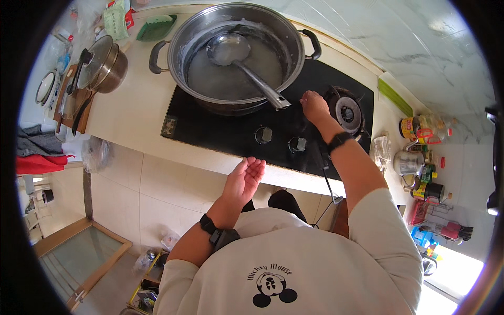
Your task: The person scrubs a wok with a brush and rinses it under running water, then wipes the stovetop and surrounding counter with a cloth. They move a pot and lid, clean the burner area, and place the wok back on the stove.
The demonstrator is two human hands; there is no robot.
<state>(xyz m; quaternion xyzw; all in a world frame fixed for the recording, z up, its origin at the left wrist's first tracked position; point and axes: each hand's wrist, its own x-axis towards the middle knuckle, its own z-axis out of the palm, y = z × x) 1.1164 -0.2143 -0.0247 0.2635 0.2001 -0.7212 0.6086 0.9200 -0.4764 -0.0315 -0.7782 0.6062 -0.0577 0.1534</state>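
Note:
A wide steel pot (236,88) with two side handles stands on the black gas cooktop (220,130), holding cloudy, whitish liquid. A steel ladle (262,80) rests in it, its bowl at the liquid and its handle over the near rim. My right hand (315,106), fingers curled, is over the cooktop between the pot and the bare right burner (348,113); whether it holds something small is hidden. My left hand (249,177) is palm up with bent fingers, holding nothing, just off the counter's front edge. Two control knobs (264,135) sit on the cooktop's near side.
At the left, a lidded saucepan (112,71) stands by a wooden board (84,106), with a green dish (156,28) farther back. A steel kettle (408,162), bottles (431,192) and a crumpled cloth (381,151) line the right side. A black cable (330,187) hangs over the counter edge.

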